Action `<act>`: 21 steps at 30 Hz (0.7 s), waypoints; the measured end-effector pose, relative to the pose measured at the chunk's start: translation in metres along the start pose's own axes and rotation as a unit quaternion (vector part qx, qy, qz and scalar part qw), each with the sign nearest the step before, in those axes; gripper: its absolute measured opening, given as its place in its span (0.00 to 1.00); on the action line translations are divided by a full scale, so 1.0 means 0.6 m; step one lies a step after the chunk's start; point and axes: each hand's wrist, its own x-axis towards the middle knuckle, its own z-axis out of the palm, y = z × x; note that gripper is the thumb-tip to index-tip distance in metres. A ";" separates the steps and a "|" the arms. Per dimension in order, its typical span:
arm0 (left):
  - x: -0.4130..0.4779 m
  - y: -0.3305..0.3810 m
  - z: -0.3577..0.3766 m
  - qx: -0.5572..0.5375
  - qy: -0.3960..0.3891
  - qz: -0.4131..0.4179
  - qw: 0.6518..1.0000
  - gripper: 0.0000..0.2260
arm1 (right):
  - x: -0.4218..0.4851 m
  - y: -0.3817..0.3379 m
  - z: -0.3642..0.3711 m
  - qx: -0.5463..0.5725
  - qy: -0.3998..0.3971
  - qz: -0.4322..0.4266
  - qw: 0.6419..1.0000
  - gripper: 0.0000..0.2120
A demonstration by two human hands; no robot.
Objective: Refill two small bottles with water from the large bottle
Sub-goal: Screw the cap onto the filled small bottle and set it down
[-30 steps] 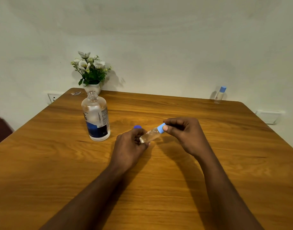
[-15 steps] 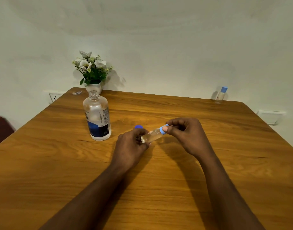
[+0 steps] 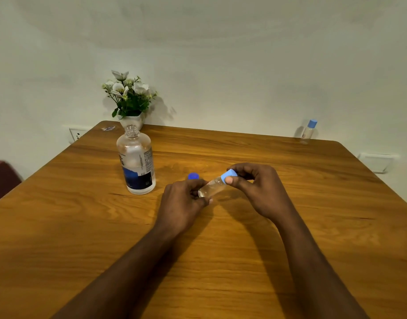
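Observation:
A small clear bottle (image 3: 210, 187) lies tilted between my hands above the middle of the wooden table (image 3: 82, 226). My left hand (image 3: 183, 204) grips its lower end. My right hand (image 3: 255, 187) pinches its light blue cap (image 3: 229, 174) with thumb and fingers. The large bottle (image 3: 136, 163) stands uncapped to the left, with a dark blue label and a little water in it. Its dark blue cap (image 3: 193, 176) lies on the table just behind my left hand. A second small bottle (image 3: 309, 131) with a light blue cap stands at the far right edge of the table.
A white vase of white flowers (image 3: 128, 100) stands at the table's far left edge, right behind the large bottle. A wall runs close behind the table, with a socket (image 3: 76, 134) at left and a white plate (image 3: 377, 161) at right.
My right hand's fingers have shifted a little on the light blue cap, and the small bottle has stayed tilted between both hands. Nothing else on the table moved.

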 end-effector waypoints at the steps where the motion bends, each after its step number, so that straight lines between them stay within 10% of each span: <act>1: 0.001 0.001 -0.001 0.001 0.005 -0.002 1.000 0.18 | 0.000 -0.001 0.001 -0.003 0.004 -0.005 1.000 0.05; 11: -0.007 0.007 0.006 -0.074 0.032 -0.029 0.996 0.17 | 0.002 -0.001 0.036 0.067 0.017 0.060 0.996 0.20; 21: -0.006 0.005 0.006 -0.028 0.016 0.005 0.999 0.22 | -0.002 0.009 0.058 0.071 -0.042 0.095 0.992 0.09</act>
